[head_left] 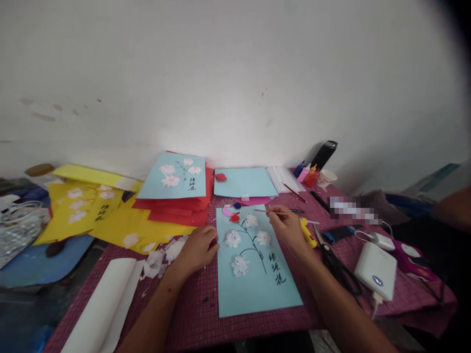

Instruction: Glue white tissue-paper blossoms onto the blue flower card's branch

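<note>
A light blue sheet (235,294) lies on the checked tablecloth, with white crumpled-paper flowers (240,265), dark drawn stems and black writing. In my right hand (287,223), at the sheet's upper right edge, a thin brush (262,211) is pinched, its tip pointing left over the sheet. Small caps of red (234,217), pink (227,211) and dark blue (237,205) sit at the sheet's top left. My left hand (200,247) rests by the sheet's left edge, fingers curled; what they hold, if anything, is hidden.
Behind are a red paper stack (180,215) with a flower card (154,184) and another blue sheet (246,182). Yellow papers (114,225) and a white roll (101,304) lie left. Scissors (333,260), a power bank (376,269), paint bottles (303,172) and a black flask (324,154) stand or lie right.
</note>
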### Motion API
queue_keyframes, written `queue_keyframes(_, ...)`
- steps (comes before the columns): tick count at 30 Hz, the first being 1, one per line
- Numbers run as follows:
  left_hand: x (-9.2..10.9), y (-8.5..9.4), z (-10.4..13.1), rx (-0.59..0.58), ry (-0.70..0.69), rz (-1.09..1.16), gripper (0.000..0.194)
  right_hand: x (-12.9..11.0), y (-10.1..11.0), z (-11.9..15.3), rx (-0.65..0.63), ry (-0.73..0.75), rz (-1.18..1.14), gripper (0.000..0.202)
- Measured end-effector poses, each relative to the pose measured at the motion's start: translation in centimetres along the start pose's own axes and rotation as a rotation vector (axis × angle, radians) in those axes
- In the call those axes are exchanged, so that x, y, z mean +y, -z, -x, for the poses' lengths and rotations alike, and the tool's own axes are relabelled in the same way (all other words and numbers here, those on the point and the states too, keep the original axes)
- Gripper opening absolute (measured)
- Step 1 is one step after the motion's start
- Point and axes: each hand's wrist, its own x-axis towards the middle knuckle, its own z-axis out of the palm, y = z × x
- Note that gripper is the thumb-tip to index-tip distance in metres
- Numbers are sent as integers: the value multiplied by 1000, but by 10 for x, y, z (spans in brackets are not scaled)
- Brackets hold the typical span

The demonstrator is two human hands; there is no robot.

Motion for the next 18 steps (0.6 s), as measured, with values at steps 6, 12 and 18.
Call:
queue_keyframes(6, 0, 1, -2, -17, 7, -1, 6, 12, 5, 3, 55, -118, -153, 14)
queue_keyframes(12, -2, 0, -3, -28, -8, -4, 6, 17, 11, 7, 17, -103, -65, 14)
queue_keyframes(18, -6, -2, -2, -14, -16, 9, 4, 19, 8, 9, -21, -6, -43, 16)
